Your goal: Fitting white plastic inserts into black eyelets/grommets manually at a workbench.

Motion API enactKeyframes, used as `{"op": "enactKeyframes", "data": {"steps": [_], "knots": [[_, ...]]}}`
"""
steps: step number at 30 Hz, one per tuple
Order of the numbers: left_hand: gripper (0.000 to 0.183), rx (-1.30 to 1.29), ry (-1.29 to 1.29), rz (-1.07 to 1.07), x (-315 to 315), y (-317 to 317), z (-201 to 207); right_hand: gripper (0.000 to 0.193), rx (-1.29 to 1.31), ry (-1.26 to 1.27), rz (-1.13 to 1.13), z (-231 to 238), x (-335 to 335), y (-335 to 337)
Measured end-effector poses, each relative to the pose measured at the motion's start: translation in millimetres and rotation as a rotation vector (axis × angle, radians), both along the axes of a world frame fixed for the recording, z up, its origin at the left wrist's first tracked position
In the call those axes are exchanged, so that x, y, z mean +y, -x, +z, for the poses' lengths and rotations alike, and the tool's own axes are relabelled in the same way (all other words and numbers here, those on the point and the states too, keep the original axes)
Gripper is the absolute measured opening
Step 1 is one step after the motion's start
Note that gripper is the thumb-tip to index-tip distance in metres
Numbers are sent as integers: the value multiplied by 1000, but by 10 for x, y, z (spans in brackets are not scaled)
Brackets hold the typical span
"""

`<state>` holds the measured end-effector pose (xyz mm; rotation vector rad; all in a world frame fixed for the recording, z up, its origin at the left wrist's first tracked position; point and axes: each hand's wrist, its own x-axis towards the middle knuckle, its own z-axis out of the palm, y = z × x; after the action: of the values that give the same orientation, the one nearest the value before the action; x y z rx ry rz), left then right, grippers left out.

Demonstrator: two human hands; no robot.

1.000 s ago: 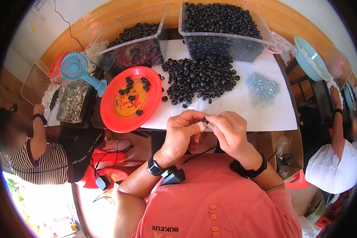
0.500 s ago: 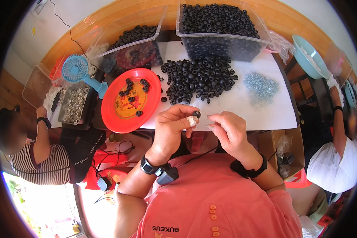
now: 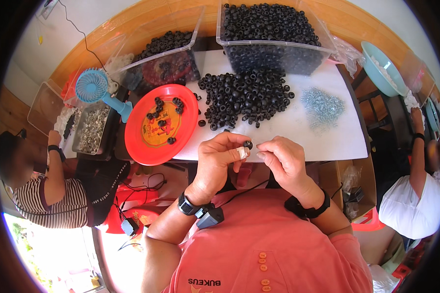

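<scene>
Pinched between the thumb and fingers of my left hand (image 3: 214,158) is a small round black part (image 3: 248,145) with a hole in it. White tape (image 3: 242,153) wraps that thumb. Close on its right, my right hand (image 3: 286,158) has thumb and forefinger drawn together at the part; anything between them is too small to make out. Beyond my hands a heap of similar black parts (image 3: 249,95) lies on the white table sheet (image 3: 303,141). To its right spreads a patch of tiny pale-blue, clear pieces (image 3: 322,108).
A red plate (image 3: 138,144) holding several black parts lies left, beside a blue fan (image 3: 93,85) and a metal-filled tray (image 3: 78,139). Clear bins (image 3: 278,56) of black parts stand behind. A light-blue basin (image 3: 376,56) is far right. People sit left (image 3: 54,195) and right (image 3: 410,200).
My left hand has shifted slightly right, bringing the black part nearer to my right fingertips. My right hand has barely moved.
</scene>
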<state>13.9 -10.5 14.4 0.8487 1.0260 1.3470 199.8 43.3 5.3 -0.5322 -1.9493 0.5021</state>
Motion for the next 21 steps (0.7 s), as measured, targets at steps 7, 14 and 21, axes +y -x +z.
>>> {"op": "enactKeyframes", "data": {"steps": [7, 14, 21], "knots": [[22, 62, -31, 2, 1, -32, -35, 18, -12, 4, 3, -26, 24, -13], [21, 75, -25, 7, -14, -34, -54, 19, -3, 30, 5, -28, 22, -3], [22, 60, -41, 1, -37, -33, -67, 19, -11, 36, 8, -27, 17, -1]]}}
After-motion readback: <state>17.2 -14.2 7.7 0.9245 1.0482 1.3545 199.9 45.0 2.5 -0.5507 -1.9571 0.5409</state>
